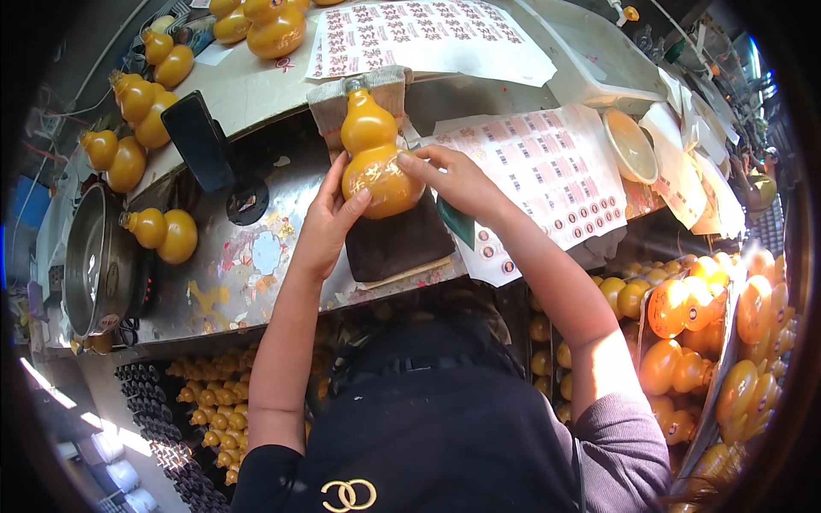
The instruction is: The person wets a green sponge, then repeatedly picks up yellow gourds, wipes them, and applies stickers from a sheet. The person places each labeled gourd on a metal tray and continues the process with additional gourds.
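A glossy yellow gourd-shaped bottle [370, 141] lies on a dark brown pad [398, 244] and a greyish cloth [389, 90], its neck pointing away from me. My left hand [329, 218] closes on its left side, thumb resting on the lower bulb. From the right, the fingers of my right hand [457, 179] press on the same bulb, where a clear, shiny patch with faint marks shows. Beneath my right palm sticks out a flat green piece [456, 224], like a scraper; how it is held is hidden.
Printed label sheets [547, 162] lie right of the pad, more sheets [428, 38] beyond. A phone on a stand [199, 141], a metal pan [94, 256] and several yellow gourd bottles [162, 233] stand left. A bowl [630, 145] is at right. Crates of bottles [684, 342] flank me below.
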Motion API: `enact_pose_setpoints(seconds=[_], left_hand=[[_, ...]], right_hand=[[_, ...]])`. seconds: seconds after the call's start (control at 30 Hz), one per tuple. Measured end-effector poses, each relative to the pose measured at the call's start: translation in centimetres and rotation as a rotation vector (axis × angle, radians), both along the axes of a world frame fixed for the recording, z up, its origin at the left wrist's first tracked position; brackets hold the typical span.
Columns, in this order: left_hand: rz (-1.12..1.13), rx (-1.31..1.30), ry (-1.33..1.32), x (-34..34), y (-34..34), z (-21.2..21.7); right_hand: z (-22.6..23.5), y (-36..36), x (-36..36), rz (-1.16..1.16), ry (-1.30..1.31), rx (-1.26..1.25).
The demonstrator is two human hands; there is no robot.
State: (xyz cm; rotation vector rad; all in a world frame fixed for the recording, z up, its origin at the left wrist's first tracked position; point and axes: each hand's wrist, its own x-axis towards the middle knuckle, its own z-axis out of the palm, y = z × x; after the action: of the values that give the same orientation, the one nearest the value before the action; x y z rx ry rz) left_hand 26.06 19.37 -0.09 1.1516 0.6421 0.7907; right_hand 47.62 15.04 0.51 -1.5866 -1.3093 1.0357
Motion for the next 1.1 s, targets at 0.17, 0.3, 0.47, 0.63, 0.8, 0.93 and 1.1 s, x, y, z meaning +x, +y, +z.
enact_pose_setpoints(seconds=[0.17,0.3,0.47,0.63,0.8,0.93,1.1], left_hand=[[0.041,-0.005,0.028,0.4,0.2,0.3],[0.101,0.056,0.1,0.9,-0.7,1.7],[0.105,0.042,0.084,0.8,-0.1,1.2],[0.079,0.029,0.075,0.2,-0.1,0.5],[0.035,0.093,0.044,-0.3,-0.2,0.0],[0.029,0.063,0.034,-0.3,0.1,-0.1],[0.023,0.066,0.072,-0.2,-0.2,0.4]], right_hand=[[-0.4,-0.6,0.0,0.085,0.115,-0.036],[1.1,-1.5,-0.2,0.143,0.254,-0.122],[0.9,-1.5,0.0,0.2,0.158,-0.054],[1.4,-1.7,-0.1,0.188,0.176,-0.1],[0.1,-1.5,0.0,0.188,0.129,-0.024],[-0.3,-1.5,0.0,0.174,0.112,-0.023],[0.2,-2.0,-0.2,0.156,0.084,0.001]])
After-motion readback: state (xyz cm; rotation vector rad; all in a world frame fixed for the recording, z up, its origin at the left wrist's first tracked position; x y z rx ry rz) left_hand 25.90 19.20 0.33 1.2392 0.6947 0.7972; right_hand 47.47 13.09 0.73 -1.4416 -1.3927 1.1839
